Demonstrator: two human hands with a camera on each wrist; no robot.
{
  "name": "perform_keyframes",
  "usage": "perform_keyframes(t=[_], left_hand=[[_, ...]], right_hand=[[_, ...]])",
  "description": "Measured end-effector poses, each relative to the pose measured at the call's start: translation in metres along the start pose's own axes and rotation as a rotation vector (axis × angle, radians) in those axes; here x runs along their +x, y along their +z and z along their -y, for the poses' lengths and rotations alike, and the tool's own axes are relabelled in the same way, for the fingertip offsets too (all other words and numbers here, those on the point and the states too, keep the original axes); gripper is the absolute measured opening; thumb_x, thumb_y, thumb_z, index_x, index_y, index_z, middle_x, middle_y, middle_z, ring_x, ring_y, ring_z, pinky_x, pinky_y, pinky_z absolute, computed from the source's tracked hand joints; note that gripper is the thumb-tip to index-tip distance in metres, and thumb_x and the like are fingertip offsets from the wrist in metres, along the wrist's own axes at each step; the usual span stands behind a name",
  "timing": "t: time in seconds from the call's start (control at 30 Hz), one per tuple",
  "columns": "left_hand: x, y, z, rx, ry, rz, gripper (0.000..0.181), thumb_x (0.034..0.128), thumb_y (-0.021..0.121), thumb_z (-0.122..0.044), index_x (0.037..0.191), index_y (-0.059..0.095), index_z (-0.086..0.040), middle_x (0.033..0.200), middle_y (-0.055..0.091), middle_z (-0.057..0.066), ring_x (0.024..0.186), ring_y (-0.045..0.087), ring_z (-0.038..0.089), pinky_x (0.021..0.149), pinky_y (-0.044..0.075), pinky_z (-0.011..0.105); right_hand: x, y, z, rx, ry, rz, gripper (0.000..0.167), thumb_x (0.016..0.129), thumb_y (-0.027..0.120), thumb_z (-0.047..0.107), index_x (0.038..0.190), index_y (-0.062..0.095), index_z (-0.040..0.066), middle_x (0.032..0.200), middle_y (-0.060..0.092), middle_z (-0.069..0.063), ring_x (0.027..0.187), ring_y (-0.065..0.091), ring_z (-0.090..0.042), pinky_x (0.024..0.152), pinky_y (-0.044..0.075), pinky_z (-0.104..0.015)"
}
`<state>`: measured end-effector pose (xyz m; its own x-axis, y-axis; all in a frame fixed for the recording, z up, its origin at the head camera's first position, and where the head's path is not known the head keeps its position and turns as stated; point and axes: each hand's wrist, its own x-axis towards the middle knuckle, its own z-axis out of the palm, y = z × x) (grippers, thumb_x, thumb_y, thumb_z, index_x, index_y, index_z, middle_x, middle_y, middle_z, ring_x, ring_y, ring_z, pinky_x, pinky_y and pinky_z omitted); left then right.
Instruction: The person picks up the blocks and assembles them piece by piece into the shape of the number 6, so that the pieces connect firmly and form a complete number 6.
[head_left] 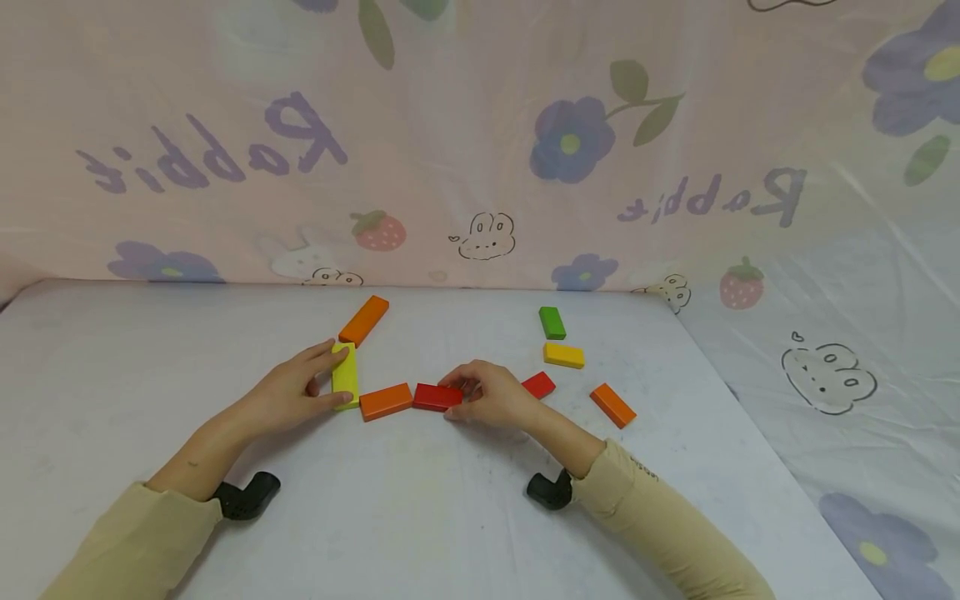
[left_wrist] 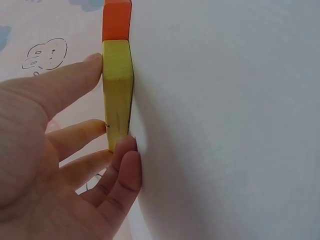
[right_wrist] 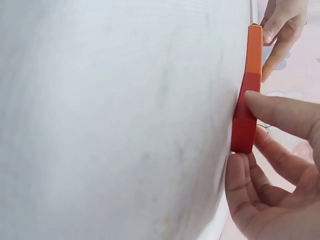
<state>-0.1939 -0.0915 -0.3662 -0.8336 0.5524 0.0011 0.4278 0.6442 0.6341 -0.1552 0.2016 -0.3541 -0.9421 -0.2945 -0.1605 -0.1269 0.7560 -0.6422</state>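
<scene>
My left hand (head_left: pixel 292 390) holds a yellow-green block (head_left: pixel 345 379) by its two ends, thumb at the near end and fingertips at the far end. In the left wrist view an orange block (left_wrist: pixel 116 21) meets one end of the yellow-green block (left_wrist: pixel 118 100). Pinched between thumb and fingers of my right hand (head_left: pixel 497 398) is a red block (head_left: pixel 431 398). The right wrist view shows this red block (right_wrist: pixel 244 134) end to end with the middle orange block (right_wrist: pixel 254 50). Another orange block (head_left: pixel 363 320) slants away behind the yellow-green one.
Right of my right hand lie a second red block (head_left: pixel 540 384), partly hidden by that hand, and a separate orange block (head_left: pixel 613 406). Farther back are a yellow block (head_left: pixel 564 356) and a green block (head_left: pixel 552 322). A patterned curtain (head_left: pixel 450 150) borders the white table (head_left: pixel 420 517).
</scene>
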Motion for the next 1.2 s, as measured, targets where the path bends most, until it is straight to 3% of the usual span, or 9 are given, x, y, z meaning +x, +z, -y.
perform_keyframes(t=[0.53, 0.8, 1.2], left_hand=[[-0.001, 0.001, 0.001, 0.001, 0.012, -0.004, 0.069, 0.0871, 0.07, -0.031, 0.14, 0.043, 0.004, 0.149, 0.029, 0.03, 0.07, 0.045, 0.012, 0.062, 0.036, 0.025], [0.0, 0.0, 0.0, 0.004, 0.005, 0.0, 0.069, 0.0874, 0.069, -0.031, 0.141, 0.042, 0.004, 0.15, 0.028, 0.029, 0.07, 0.044, 0.012, 0.063, 0.035, 0.026], [0.0, 0.0, -0.001, 0.023, 0.01, 0.004, 0.069, 0.0878, 0.068, -0.031, 0.141, 0.042, 0.005, 0.149, 0.029, 0.032, 0.07, 0.044, 0.012, 0.063, 0.036, 0.027]], right_hand=[[-0.011, -0.007, -0.008, 0.021, -0.053, -0.004, 0.041, 0.079, 0.078, 0.022, 0.117, 0.066, 0.014, 0.11, 0.063, 0.001, 0.099, 0.055, -0.016, 0.081, 0.05, -0.024], [-0.024, -0.018, -0.017, 0.045, -0.1, -0.024, 0.041, 0.081, 0.077, 0.023, 0.119, 0.065, 0.013, 0.119, 0.063, -0.001, 0.108, 0.054, -0.019, 0.089, 0.05, -0.033], [-0.038, -0.032, -0.034, 0.049, -0.082, -0.044, 0.043, 0.083, 0.075, 0.022, 0.123, 0.063, 0.014, 0.125, 0.06, 0.002, 0.115, 0.053, -0.024, 0.097, 0.048, -0.041]])
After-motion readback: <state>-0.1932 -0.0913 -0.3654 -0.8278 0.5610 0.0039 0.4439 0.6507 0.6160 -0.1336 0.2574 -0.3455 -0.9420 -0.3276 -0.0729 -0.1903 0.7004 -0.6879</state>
